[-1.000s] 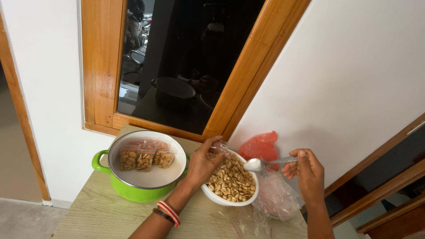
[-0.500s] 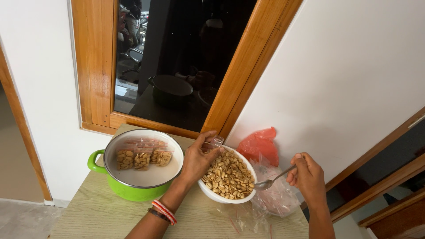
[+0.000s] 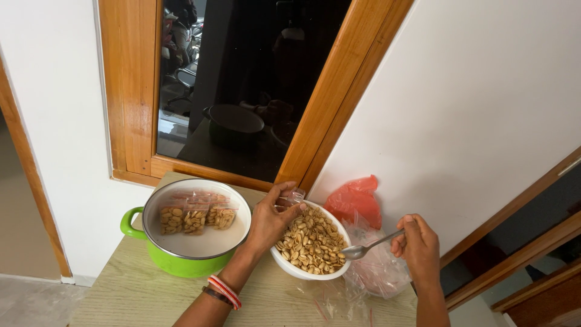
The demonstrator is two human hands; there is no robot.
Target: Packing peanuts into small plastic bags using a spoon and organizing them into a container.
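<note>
A person's left hand pinches a small clear bag between thumb and fingers at the eleven o'clock rim of a white bowl filled with peanuts. The right hand, closed around the handle of a metal spoon, holds the spoon's head at the bowl's three o'clock edge, touching the peanuts. Red and white bangles circle the left wrist. At nine o'clock from the bowl stands a green pot holding three small filled bags. At the bowl's two o'clock lies a red plastic bag; clear bags sit under the right hand. All rest on a pale wooden table below a wood-framed window.
</note>
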